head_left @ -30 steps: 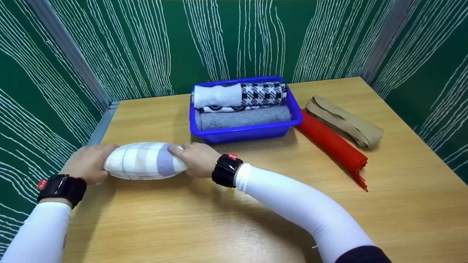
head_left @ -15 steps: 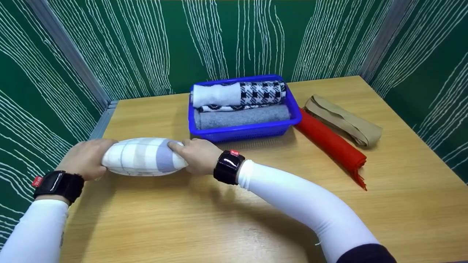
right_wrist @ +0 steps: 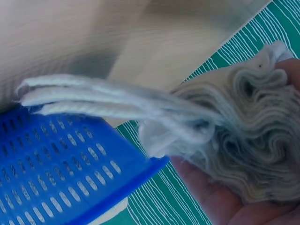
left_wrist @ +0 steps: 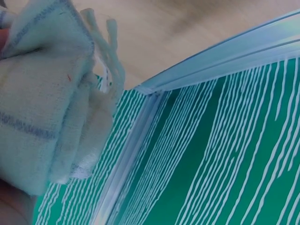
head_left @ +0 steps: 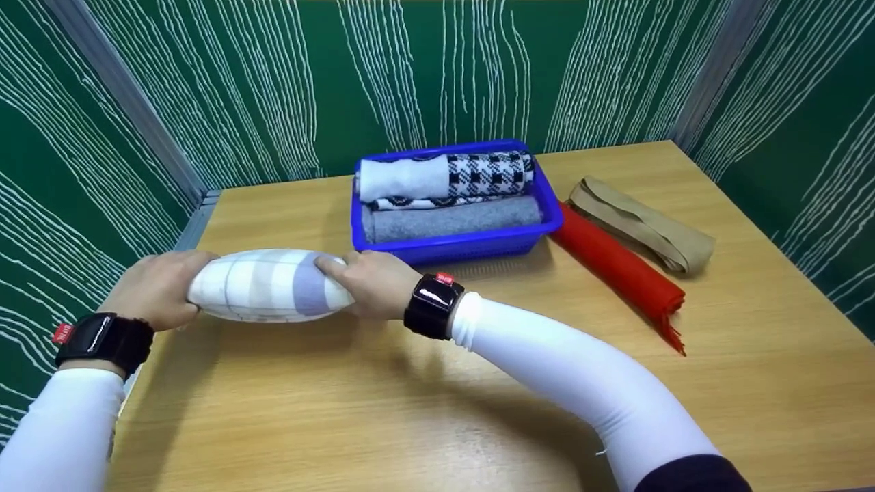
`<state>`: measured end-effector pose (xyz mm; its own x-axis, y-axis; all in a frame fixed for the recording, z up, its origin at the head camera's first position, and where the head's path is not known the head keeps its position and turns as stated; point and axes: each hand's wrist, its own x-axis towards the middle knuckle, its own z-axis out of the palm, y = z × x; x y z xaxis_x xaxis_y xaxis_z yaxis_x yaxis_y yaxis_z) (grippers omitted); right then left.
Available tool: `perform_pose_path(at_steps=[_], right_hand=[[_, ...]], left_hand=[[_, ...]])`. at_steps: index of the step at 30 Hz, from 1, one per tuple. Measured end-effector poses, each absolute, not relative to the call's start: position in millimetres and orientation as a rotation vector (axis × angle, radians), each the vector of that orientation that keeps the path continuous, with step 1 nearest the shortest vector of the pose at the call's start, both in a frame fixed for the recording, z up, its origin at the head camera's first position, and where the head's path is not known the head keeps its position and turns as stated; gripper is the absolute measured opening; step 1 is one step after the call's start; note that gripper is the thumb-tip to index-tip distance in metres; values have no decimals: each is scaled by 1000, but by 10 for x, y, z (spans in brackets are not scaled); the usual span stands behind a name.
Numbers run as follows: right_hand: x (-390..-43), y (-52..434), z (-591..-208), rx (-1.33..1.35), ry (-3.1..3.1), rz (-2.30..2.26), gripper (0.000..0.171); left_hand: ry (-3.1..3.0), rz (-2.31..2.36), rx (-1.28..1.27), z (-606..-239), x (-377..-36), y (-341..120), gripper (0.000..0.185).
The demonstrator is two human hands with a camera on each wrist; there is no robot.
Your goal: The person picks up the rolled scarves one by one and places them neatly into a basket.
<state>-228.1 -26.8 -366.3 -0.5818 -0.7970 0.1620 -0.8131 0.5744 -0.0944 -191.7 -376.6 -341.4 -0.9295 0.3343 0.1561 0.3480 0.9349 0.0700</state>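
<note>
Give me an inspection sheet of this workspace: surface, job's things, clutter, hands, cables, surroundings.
Surface: light wooden table, bare across the near part.
Job's things: rolled white-and-grey checked scarf, lying crosswise between the hands; fringe strands show at its ends in both wrist views.
Clutter: blue basket holding a grey roll and a black-and-white patterned roll; to its right a red scarf beside a beige scarf.
Hands: left hand grips the roll's left end; right hand grips its right end. Black bands on both wrists.
Cables: nothing seen.
Surroundings: green walls with white wavy lines on three sides, grey metal framing at the corners.
</note>
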Motion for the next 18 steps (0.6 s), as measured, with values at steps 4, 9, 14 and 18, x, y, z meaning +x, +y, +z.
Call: perform_pose_path(at_steps=[4,9,14,18], right_hand=[[-2278,-244,-3630,1381,-2692,237,83],[-2282,-212,-3583,1383,-2699,249,83],[-2294,-187,-3526,1390,-2690,238,82],[-2304,-169,-3481,1386,-2691,238,83]], left_hand=[[-2935,-135,-533,-3385,-1919,-3749,49],[-2903,-140,-564,-3361,-1926,-3739,50],[-2884,-113,-581,-3317,-1940,-3721,46],[-2894,-108,-563,-3257,-1947,-3688,43]])
